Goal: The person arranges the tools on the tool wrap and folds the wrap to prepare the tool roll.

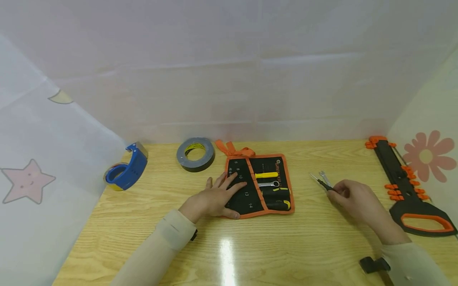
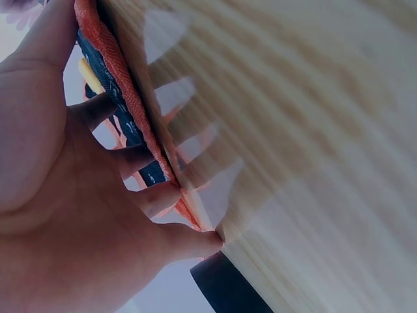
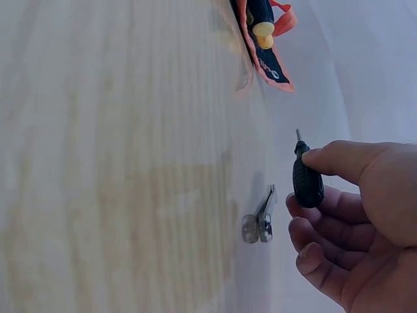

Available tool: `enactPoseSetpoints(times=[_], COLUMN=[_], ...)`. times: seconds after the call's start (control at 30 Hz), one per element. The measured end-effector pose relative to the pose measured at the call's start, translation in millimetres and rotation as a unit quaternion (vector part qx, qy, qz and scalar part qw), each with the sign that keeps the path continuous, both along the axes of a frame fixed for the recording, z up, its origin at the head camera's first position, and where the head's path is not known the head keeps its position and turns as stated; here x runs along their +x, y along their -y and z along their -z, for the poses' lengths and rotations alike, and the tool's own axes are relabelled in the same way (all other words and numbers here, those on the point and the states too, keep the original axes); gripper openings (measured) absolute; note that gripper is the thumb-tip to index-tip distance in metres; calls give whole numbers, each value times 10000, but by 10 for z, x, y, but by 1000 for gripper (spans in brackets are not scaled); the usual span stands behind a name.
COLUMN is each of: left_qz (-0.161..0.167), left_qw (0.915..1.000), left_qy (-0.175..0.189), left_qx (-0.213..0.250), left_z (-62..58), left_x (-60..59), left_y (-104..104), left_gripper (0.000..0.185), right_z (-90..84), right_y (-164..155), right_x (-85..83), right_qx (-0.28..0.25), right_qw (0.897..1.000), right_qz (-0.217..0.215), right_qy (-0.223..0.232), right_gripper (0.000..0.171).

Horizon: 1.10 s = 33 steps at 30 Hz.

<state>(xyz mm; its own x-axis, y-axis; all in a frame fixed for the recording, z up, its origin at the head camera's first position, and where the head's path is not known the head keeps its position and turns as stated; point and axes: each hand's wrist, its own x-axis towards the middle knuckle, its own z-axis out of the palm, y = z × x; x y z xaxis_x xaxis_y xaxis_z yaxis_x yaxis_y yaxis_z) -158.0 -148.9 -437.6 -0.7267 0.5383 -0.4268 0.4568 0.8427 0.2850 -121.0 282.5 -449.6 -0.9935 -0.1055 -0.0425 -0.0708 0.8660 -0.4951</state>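
Note:
My left hand (image 1: 212,199) lies with spread fingers on the left part of a black tool pouch (image 1: 245,198) with orange edging and printed numbers. The pouch's right-hand pockets hold a yellow-handled tool (image 1: 266,174), a wrench (image 1: 269,184) and black tools with yellow marks (image 1: 275,204). Right of the pouch, my right hand (image 1: 358,200) pinches a small screwdriver (image 3: 307,179) by its black handle between thumb and fingers, its shaft pointing away to the left. A small silver wrench (image 3: 259,218) rests on the table beside the screwdriver, just off the fingertips.
Behind my left hand lies a roll of grey tape (image 1: 205,163). A blue tape dispenser (image 1: 134,171) stands at the table's left edge. On the right is a long black and orange tool (image 1: 408,186) with a loop handle. White cloth walls (image 1: 229,99) border the table.

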Motion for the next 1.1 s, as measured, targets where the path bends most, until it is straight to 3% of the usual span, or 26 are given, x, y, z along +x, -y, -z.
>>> enactPoseSetpoints(times=[0.7, 1.1], left_qz=[1, 9], left_qw=[9999, 10000], left_qy=[18, 61], left_qx=[-118, -4], left_z=[-15, -3], left_x=[-11, -8], left_y=[3, 12], left_gripper=[105, 102], right_z=[-87, -161], right_y=[274, 519], right_x=[-186, -395], right_qx=[-239, -326], right_qw=[9954, 9932], right_qz=[-657, -927], right_qy=[-660, -629], right_gripper=[15, 14])
